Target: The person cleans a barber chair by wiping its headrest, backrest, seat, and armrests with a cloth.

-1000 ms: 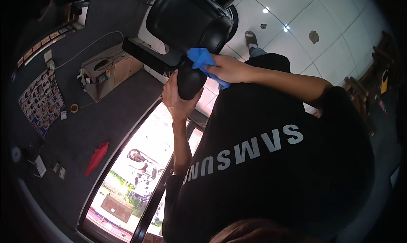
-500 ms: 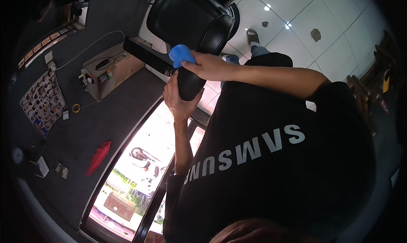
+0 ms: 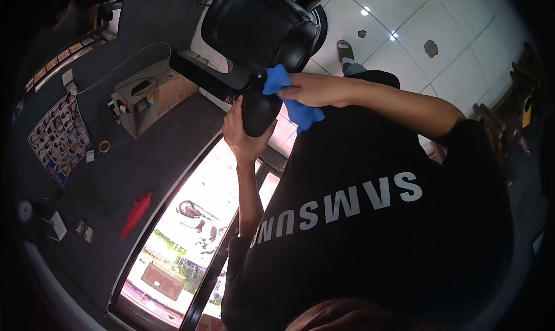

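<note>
A black padded headrest projects from the black salon chair near the upper middle. My left hand is wrapped round the headrest's near end, fingers on one side and thumb on the other. Beside the headrest, on its right, my right hand is closed on a blue cloth. Part of the cloth bunches out past my fingers toward the chair, and the rest hangs loose below the hand. Whether the cloth touches the headrest is hard to tell.
A black armrest extends left of the headrest. A wooden wall cabinet with cables is farther left. A glass door stands at lower left, with a motorbike outside. White floor tiles lie at upper right.
My right hand has moved right with the blue cloth, from over the headrest to its side. More of the cloth hangs free. My left hand stays on the headrest.
</note>
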Tool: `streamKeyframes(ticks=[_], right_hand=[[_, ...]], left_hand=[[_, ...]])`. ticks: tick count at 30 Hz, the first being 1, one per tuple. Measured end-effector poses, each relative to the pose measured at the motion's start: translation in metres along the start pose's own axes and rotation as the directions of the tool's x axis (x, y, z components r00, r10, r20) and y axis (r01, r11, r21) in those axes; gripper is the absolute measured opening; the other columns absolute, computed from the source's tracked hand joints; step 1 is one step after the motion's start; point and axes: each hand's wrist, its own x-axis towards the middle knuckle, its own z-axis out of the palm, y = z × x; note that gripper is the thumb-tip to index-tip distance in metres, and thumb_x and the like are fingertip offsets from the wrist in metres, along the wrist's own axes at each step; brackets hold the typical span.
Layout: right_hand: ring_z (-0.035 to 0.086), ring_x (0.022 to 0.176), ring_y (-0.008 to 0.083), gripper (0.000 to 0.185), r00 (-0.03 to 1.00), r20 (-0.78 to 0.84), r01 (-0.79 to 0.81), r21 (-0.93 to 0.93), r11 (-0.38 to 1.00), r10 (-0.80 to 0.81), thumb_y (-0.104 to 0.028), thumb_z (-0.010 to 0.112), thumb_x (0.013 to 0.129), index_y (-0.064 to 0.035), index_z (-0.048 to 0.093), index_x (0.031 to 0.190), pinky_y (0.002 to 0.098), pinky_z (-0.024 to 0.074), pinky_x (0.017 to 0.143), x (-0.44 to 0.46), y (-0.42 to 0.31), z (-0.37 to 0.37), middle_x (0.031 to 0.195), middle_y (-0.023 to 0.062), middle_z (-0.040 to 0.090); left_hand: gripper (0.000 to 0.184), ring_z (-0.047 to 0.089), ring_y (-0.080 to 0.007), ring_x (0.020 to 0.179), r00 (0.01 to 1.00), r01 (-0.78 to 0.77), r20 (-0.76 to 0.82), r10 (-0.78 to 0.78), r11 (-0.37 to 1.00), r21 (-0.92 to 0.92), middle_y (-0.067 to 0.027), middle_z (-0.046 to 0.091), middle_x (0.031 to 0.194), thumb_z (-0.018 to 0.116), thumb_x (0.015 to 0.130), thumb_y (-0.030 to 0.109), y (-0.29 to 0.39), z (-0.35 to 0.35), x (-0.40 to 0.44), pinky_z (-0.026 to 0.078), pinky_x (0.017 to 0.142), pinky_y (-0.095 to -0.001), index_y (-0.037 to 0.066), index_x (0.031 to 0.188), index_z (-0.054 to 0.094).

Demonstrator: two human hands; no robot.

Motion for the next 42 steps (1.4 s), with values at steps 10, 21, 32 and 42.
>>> streamKeyframes(ticks=[10,21,32,42], right_hand=[[0.07,0.101,0.0196,0.053,0.96,-0.222,0.171,-0.018,0.985,-0.171,-0.044,0.058,0.106,-0.0056,0.054,0.142,0.0349,0.0552,0.09,0.002,-0.031,-0.018,0.117,0.0113,0.071],[0.071,0.087,0.0355,0.052,0.985,-0.115,0.127,-0.03,0.991,-0.13,-0.046,0.049,0.109,-0.003,0.053,0.139,0.0433,0.0523,0.08,0.027,-0.023,0.033,0.092,0.0222,0.07],[0.075,0.089,0.0213,0.046,0.93,-0.368,0.194,0.452,0.871,-0.017,-0.037,0.061,0.102,-0.002,0.066,0.131,0.0362,0.0594,0.085,-0.063,-0.006,-0.02,0.11,0.0139,0.074],[0.068,0.107,0.0135,0.031,0.267,-0.762,0.667,-0.296,0.684,-0.59,-0.023,0.064,0.106,-0.0098,0.065,0.134,0.0341,0.0545,0.091,0.027,0.052,0.118,0.112,0.0034,0.073]], left_hand=[[0.094,0.065,-0.0391,0.118,1.0,-0.005,-0.003,0.005,1.0,0.008,-0.0184,0.066,0.134,0.097,0.06,0.024,0.001,0.001,0.002,0.051,0.1,-0.0488,0.0,0.142,0.056],[0.096,0.064,-0.0399,0.118,1.0,-0.024,0.008,0.023,1.0,0.011,-0.02,0.065,0.134,0.097,0.061,0.018,0.001,0.003,-0.002,0.052,0.101,-0.0487,0.001,0.145,0.054],[0.1,0.061,-0.0379,0.122,0.997,0.034,0.064,-0.034,0.999,0.016,-0.0171,0.063,0.136,0.098,0.063,0.033,-0.003,0.008,0.001,0.048,0.105,-0.051,0.003,0.147,0.052],[0.112,0.054,-0.0408,0.127,0.957,-0.024,0.289,0.04,0.998,-0.057,-0.0223,0.054,0.136,0.094,0.069,0.041,-0.018,-0.012,0.015,0.046,0.105,-0.0519,0.003,0.158,0.037]])
